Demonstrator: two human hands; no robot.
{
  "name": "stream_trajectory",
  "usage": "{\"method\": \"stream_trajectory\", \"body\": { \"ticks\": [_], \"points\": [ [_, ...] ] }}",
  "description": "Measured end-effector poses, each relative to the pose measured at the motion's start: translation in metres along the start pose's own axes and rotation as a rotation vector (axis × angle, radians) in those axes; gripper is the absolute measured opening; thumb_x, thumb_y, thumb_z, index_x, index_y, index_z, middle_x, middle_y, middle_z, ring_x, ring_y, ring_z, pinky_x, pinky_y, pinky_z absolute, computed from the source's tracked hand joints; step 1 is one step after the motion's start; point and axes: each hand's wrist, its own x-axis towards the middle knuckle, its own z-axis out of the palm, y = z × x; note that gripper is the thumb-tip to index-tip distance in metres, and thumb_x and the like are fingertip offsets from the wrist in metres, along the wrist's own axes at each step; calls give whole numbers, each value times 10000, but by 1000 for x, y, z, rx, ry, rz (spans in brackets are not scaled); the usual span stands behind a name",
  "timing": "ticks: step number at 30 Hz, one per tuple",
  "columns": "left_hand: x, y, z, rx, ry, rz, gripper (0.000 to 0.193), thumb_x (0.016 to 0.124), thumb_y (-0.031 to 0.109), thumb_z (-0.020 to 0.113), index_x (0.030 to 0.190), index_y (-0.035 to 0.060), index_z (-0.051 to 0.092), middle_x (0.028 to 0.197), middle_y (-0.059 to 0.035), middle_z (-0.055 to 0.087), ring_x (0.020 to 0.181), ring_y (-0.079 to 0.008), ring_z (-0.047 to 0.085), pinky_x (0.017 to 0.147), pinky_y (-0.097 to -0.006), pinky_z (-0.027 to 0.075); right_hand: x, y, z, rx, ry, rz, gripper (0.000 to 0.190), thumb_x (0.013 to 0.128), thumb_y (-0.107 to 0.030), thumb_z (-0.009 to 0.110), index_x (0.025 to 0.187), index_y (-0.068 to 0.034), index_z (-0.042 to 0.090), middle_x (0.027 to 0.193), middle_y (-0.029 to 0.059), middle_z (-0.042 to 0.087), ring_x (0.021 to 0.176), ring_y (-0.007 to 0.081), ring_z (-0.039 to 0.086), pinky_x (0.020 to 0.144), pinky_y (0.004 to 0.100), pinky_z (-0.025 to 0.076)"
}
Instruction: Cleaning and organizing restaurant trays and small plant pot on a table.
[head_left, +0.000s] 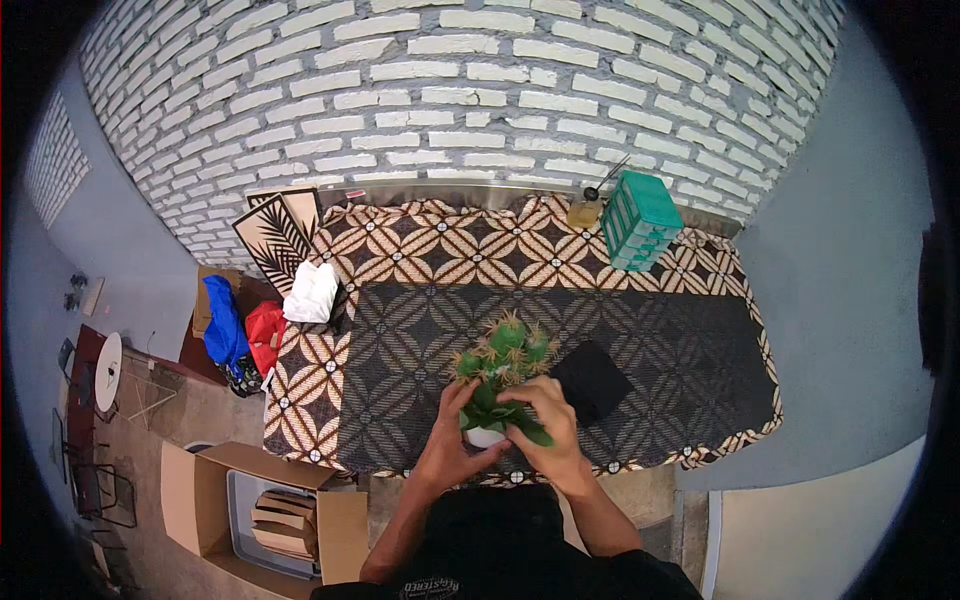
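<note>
An artificial cactus plant (506, 352) with spiny green lobes and broad leaves stands in a small white pot (484, 436) near the table's front edge. My left hand (448, 435) is wrapped around the pot's left side, its thumb across the front. On the right, the fingers of my right hand (550, 424) pinch a green leaf (534, 430) low on the plant. Most of the pot is hidden by my hands and the leaves. Just right of the plant lies a black square cloth or pad (592, 382).
A green drawer unit (643, 217) and a reed diffuser (585, 210) stand at the back right. White folded fabric (310, 292) and leaf-print panels (274, 236) sit back left. An opened cardboard box (184, 499) holding a grey tray is below the table's left front.
</note>
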Motion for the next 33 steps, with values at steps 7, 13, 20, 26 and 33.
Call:
{"method": "stream_trajectory", "body": {
  "ticks": [7,13,20,26,33],
  "points": [
    [0,-12,10,-107,63,59,935,688,125,824,1438,80,267,1369,-217,311,1273,-377,408,1023,-441,422,6,-2,-10,-214,-167,163,312,714,73,694,1012,12,624,952,159,619,918,306,611,772,371,479],
    [7,-17,26,-165,84,54,907,682,98,811,1425,73,291,1371,-205,315,1290,-367,391,1052,-436,390,12,0,-22,-346,-253,60,309,706,86,675,1003,20,619,929,174,620,870,357,623,730,400,497],
    [36,-19,41,-115,-23,15,858,711,127,801,1413,70,311,1382,-202,300,1268,-350,415,1035,-408,406,25,10,-45,-370,-300,86,310,696,102,659,994,38,602,931,194,631,862,375,629,734,422,505],
    [54,-44,79,-260,-24,-66,921,755,139,780,1460,101,189,1393,-171,267,1253,-293,428,1012,-403,420,28,46,-62,-313,-188,148,331,750,75,685,1069,44,604,968,205,641,878,348,650,746,411,511],
    [100,-59,110,-522,-1,-112,1029,793,147,769,1472,118,-4,1376,-160,332,1188,-306,507,1013,-425,421,30,89,-99,63,-78,341,537,841,-10,680,1331,-28,461,1319,117,498,1085,207,567,818,333,494]
  ]
}}
